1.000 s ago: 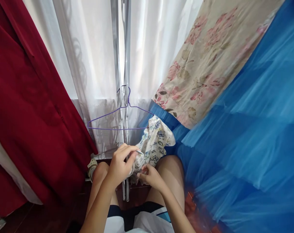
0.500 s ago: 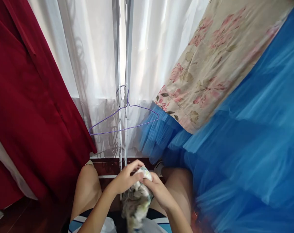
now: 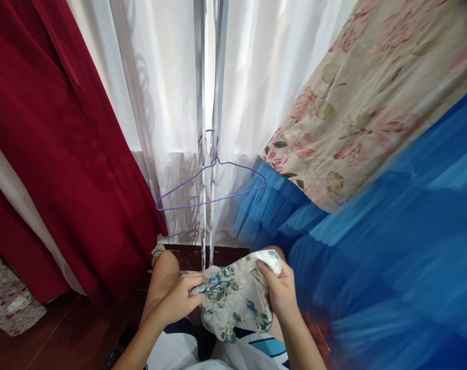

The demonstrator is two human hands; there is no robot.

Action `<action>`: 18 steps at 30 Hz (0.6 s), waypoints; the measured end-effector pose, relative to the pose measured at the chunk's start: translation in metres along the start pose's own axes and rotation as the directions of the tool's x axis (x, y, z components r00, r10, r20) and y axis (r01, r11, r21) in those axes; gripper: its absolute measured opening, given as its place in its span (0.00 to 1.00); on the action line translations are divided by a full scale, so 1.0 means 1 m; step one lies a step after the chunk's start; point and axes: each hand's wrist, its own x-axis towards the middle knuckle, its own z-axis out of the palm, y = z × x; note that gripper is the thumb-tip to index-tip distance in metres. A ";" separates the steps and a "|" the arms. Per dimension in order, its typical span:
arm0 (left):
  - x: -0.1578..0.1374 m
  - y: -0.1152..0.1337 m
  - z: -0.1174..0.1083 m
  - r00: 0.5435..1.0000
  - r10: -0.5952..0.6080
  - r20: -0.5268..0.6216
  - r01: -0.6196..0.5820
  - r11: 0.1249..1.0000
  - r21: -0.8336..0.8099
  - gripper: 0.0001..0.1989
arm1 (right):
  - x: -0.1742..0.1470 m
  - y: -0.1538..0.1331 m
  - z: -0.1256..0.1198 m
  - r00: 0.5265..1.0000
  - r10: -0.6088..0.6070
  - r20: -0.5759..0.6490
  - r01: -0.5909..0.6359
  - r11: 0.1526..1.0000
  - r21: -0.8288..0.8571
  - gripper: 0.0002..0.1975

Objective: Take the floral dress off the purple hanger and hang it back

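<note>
A small white cloth with a blue and green flower print is stretched between my two hands above my knees. My left hand pinches its left edge. My right hand grips its upper right corner. The lower part of the cloth hangs loose over my lap. Just beyond my hands an empty purple wire hanger hangs on a thin metal rack pole.
A dark red garment hangs at the left. White curtains cover the back. A beige fabric with pink flowers and a blue tulle skirt fill the right. Dark wooden floor lies below left.
The floral cloth was bunched up between my hands near the pole; my hands have drawn apart and spread it flat over my lap. The camera view shifted slightly to the left.
</note>
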 end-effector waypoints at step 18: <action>0.042 -0.016 -0.222 0.972 0.118 -0.202 0.072 0.672 0.737 0.22 | 0.093 -0.064 0.032 0.746 -0.277 0.606 0.611 0.646 -0.457 0.19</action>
